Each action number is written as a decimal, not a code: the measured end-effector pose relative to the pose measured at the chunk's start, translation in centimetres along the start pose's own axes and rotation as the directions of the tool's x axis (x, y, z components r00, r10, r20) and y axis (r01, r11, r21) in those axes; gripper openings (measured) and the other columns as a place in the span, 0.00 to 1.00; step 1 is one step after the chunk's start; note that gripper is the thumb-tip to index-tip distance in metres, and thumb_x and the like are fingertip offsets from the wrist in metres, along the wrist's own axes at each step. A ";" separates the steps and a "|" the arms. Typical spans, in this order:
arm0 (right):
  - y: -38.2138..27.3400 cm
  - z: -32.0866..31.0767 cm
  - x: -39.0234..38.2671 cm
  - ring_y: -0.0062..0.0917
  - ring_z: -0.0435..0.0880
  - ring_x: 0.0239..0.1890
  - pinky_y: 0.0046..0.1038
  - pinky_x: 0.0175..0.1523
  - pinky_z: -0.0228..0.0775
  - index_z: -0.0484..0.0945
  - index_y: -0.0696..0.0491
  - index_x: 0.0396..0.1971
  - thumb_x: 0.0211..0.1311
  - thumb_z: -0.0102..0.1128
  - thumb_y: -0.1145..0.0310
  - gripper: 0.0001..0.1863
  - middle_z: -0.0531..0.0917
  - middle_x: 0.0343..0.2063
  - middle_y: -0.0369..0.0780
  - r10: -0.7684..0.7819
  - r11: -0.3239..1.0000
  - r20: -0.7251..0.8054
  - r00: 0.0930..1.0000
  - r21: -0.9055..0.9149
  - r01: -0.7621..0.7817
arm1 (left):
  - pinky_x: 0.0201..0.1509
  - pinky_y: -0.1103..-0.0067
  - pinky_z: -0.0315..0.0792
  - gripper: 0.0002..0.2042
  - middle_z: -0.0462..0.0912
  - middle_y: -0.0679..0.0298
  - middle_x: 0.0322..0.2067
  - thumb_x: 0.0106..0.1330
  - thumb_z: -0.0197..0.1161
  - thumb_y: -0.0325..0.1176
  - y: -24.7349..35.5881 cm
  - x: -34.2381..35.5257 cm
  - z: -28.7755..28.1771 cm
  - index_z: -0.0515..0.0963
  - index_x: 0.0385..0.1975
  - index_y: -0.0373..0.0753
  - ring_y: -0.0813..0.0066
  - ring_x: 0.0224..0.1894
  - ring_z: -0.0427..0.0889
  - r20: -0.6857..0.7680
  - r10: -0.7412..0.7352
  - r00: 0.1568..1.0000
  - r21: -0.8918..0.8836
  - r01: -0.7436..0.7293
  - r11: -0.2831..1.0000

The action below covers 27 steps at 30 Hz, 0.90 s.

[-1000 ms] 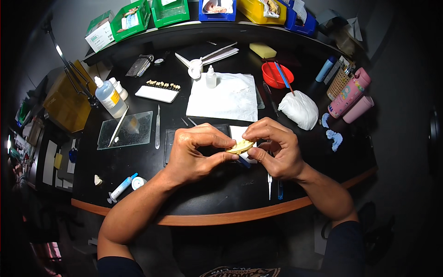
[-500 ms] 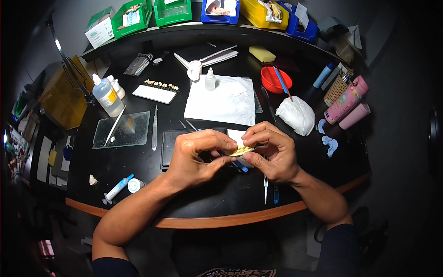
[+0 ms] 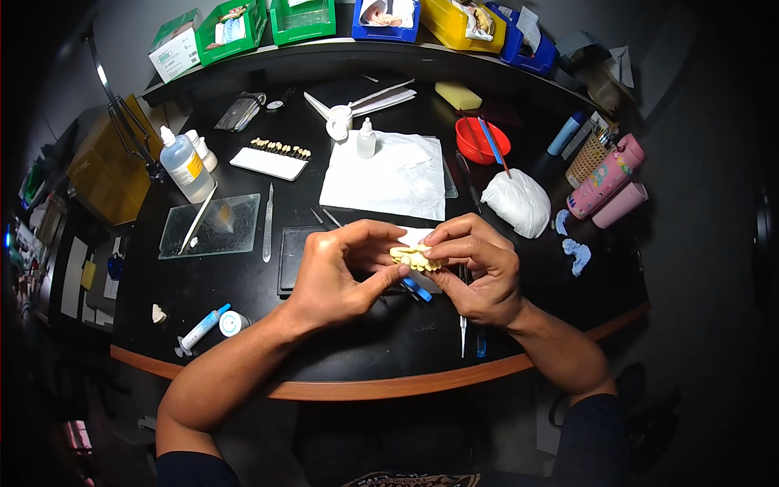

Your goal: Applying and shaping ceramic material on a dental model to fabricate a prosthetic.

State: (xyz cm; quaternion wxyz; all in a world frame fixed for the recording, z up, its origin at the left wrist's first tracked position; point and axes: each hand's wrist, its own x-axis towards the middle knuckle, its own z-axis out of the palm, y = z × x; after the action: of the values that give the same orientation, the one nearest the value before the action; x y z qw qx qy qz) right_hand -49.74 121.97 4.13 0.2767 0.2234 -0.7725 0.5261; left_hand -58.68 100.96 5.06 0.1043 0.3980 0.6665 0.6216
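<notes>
The black tabletop [image 3: 365,349] was easily the biggest thing there, with a white sheet [image 3: 357,187] lying flat around the middle. Next down was a glass plate [image 3: 235,235] over on the left side. Then the hands: the left hand [image 3: 337,272] was half curled, thumb and fingers on the left end of a yellow dental model [image 3: 418,258], and the right hand [image 3: 487,276] had the other end pinched pretty snugly. So the model sat between them, above the tabletop, bumpy side showing. Smallest was a little dropper bottle [image 3: 366,142] standing on the sheet.
</notes>
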 end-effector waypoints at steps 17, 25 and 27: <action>0.0 -0.4 0.2 0.26 0.86 0.44 0.25 0.47 0.83 0.90 0.52 0.35 0.45 0.74 0.87 0.17 0.83 0.42 0.41 -0.088 0.993 0.060 0.994 -0.080 0.092 | 0.54 0.75 0.85 0.09 0.86 0.54 0.46 0.62 0.72 0.18 0.4 0.2 -0.4 0.85 0.41 0.30 0.69 0.49 0.87 0.064 0.029 0.998 -0.007 -0.029 1.000; -0.7 -0.1 -0.1 0.28 0.85 0.46 0.28 0.51 0.79 0.88 0.56 0.44 0.42 0.82 0.81 0.23 0.83 0.42 0.43 -0.121 0.992 0.030 0.992 -0.018 0.121 | 0.56 0.76 0.84 0.20 0.84 0.49 0.48 0.63 0.70 0.17 1.0 0.5 -1.0 0.74 0.54 0.27 0.70 0.51 0.86 0.132 -0.181 0.975 -0.398 0.220 0.891; -0.6 0.0 -0.2 0.29 0.84 0.47 0.29 0.51 0.79 0.89 0.56 0.43 0.43 0.82 0.80 0.23 0.83 0.43 0.43 -0.123 0.992 0.031 0.992 0.012 0.123 | 0.55 0.77 0.84 0.18 0.84 0.50 0.48 0.63 0.71 0.17 0.4 0.4 -1.2 0.75 0.51 0.28 0.70 0.50 0.86 0.135 -0.188 0.973 -0.435 0.229 0.871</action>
State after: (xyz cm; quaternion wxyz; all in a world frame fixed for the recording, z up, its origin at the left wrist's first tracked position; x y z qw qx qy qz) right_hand -49.23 121.75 4.41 0.2954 0.2801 -0.7589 0.5082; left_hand -59.55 100.36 5.79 0.2889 0.3161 0.5395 0.7249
